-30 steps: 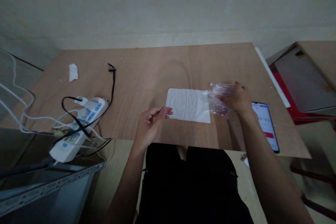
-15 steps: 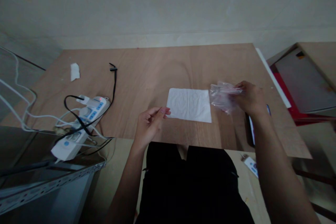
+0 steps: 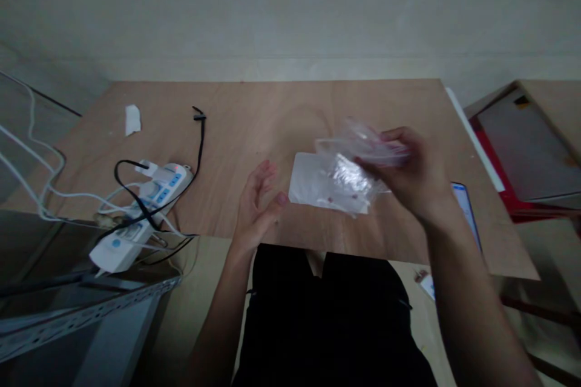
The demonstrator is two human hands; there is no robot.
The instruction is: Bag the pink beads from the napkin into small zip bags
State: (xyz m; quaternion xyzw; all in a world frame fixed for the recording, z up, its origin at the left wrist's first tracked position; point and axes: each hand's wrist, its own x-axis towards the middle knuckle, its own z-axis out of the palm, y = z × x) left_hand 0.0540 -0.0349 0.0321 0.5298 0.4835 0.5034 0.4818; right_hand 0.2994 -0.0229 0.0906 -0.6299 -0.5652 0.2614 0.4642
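Observation:
My right hand (image 3: 408,172) is closed around a bunch of clear plastic bags (image 3: 351,160), which look crinkled and have reddish marks. The bags hang over the right part of a flat white sheet (image 3: 305,180), perhaps paper or cloth, and hide much of it. To the left of the sheet, my left hand (image 3: 261,202) is open, thumb and fingers apart, with nothing in it. The sheet lies on the wooden table (image 3: 245,133) near its front edge.
A white power strip (image 3: 157,190) with plugs and tangled cables sits at the table's left edge. Beyond it lies a white scrap (image 3: 132,120). A black cable end (image 3: 198,116) rests nearby. A phone (image 3: 466,208) lies by my right forearm. A wall (image 3: 272,18) stands behind.
My right hand has brought the plastic bags leftward from beside the white sheet to over it. My left hand has let go of the sheet's left corner and opened.

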